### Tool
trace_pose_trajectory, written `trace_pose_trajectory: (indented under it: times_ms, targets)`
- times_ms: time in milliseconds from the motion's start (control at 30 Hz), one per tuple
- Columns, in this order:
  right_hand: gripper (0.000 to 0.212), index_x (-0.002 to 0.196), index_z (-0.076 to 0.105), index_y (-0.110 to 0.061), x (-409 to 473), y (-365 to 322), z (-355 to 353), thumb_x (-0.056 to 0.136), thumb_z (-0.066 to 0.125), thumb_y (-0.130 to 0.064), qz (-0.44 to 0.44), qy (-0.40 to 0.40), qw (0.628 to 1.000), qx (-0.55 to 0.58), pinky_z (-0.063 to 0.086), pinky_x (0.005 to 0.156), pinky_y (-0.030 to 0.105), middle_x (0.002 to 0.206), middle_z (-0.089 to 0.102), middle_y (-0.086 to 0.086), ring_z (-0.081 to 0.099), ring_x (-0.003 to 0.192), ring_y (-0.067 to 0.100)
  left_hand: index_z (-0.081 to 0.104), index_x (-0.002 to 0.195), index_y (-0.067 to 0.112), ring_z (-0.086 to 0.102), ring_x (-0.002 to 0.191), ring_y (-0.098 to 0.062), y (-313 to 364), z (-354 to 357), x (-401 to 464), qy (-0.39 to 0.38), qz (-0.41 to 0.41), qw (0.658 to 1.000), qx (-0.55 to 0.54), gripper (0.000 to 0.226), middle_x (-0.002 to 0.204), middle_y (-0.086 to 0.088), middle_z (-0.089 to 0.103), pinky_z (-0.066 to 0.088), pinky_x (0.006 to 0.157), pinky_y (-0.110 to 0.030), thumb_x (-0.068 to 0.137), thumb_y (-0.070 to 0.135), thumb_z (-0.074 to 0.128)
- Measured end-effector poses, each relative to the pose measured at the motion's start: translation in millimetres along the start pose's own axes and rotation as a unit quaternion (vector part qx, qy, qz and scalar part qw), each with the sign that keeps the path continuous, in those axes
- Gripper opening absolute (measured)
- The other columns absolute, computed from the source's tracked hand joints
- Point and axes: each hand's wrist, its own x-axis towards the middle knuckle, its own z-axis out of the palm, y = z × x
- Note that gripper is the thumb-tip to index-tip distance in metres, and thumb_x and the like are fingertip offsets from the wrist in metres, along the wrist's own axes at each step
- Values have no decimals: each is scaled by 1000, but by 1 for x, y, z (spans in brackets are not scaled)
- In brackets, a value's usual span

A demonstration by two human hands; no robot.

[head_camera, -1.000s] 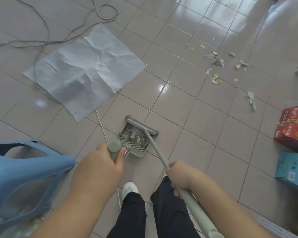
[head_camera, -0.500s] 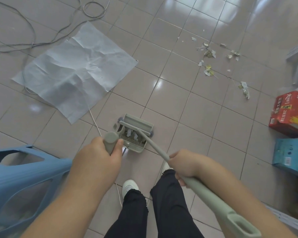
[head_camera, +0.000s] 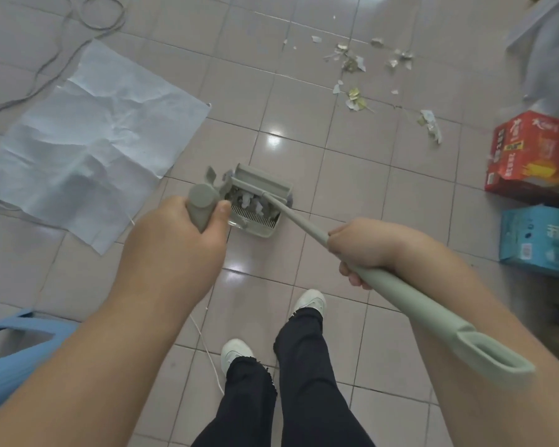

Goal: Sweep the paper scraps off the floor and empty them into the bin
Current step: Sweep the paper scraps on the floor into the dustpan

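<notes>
My left hand grips the upright handle of a grey-green dustpan that holds several paper scraps. My right hand holds the long grey-green broom; its head rests across the dustpan's mouth. More paper scraps lie scattered on the tiles at the far right, with a larger torn piece nearer the boxes. No bin can be made out apart from a blue plastic object at my lower left.
A creased pale sheet lies flat on the floor at left, with grey cables behind it. A red box and a teal box stand at the right. My feet are below the dustpan.
The dustpan and broom have shifted forward and to the right, toward the scattered scraps. Both hands keep their grips. The blue object has slid further out of view.
</notes>
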Motion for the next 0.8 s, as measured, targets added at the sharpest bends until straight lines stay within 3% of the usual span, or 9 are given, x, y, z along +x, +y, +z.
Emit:
trace_pose_trajectory:
  times_ms: [67, 267, 433, 800]
  targets:
    - [28, 109, 55, -5, 8, 10, -22, 92, 35, -12, -2, 5, 1000, 23, 41, 41, 16, 61, 55, 9, 48, 25, 14, 48, 67, 16, 43, 55, -7, 24, 12, 11, -3, 11, 1000, 4, 39, 61, 0, 52, 28, 47, -26, 89, 48, 49]
    - [30, 112, 55, -4, 25, 45, -96, 92, 34, -12, -3, 12, 997, 80, 41, 40, 15, 60, 53, 9, 48, 24, 14, 53, 74, 12, 48, 59, -17, 103, 53, 43, -32, 36, 999, 18, 41, 64, -4, 55, 31, 51, -31, 88, 50, 47]
    - [27, 108, 55, -4, 35, 65, -161, 93, 35, -13, 12, 26, 994, 101, 40, 37, 13, 61, 52, 9, 46, 23, 14, 51, 71, 13, 49, 59, -17, 160, 79, 66, -45, 42, 998, 0, 41, 63, -5, 55, 34, 49, -27, 89, 49, 47]
    - [35, 122, 54, -5, 72, 26, -263, 92, 36, -12, 23, 50, 990, 128, 40, 36, 12, 63, 52, 9, 47, 24, 14, 49, 70, 14, 49, 58, -15, 235, 107, 157, -60, 80, 995, -10, 40, 61, -2, 54, 34, 49, -28, 90, 48, 47]
